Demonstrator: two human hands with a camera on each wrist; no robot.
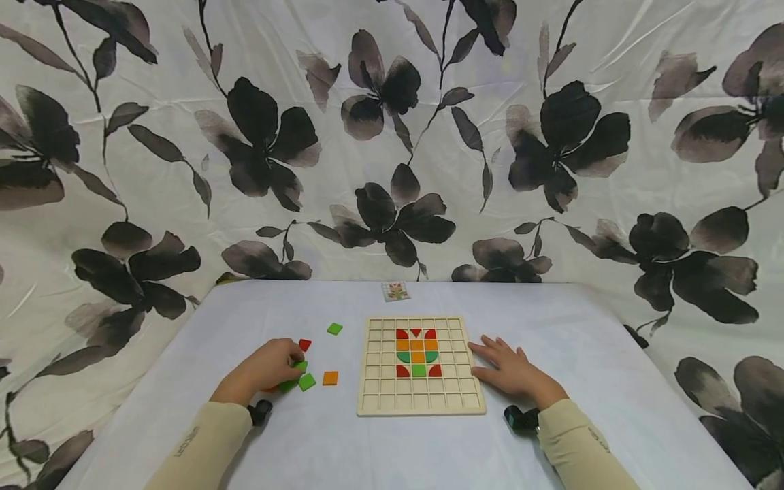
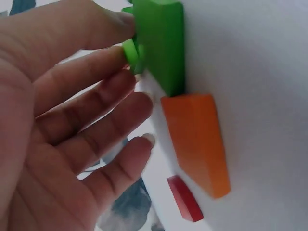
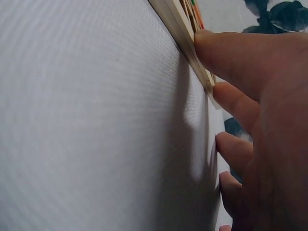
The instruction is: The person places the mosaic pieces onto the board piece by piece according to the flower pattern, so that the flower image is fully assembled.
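Note:
My left hand (image 1: 269, 366) is over a small group of coloured tiles left of the board. Its thumb and index finger pinch a light green tile (image 2: 131, 54), whose shape is partly hidden. Right by the fingertips are a darker green block (image 2: 163, 45) and an orange block (image 2: 197, 144); a red piece (image 2: 185, 198) lies beyond. My right hand (image 1: 511, 367) rests with spread fingers at the right edge of the wooden grid board (image 1: 380, 401), thumb and index fingertip touching its side. Red, orange and green pieces form a symmetrical pattern in the board's grid.
A green tile (image 1: 334, 329), a red piece (image 1: 305, 344), another green tile (image 1: 307, 382) and an orange square (image 1: 330, 378) lie loose between left hand and board. Behind the board sits a small patterned card (image 1: 395, 291). A floral cloth (image 1: 478, 224) hangs beyond the white table (image 1: 422, 456).

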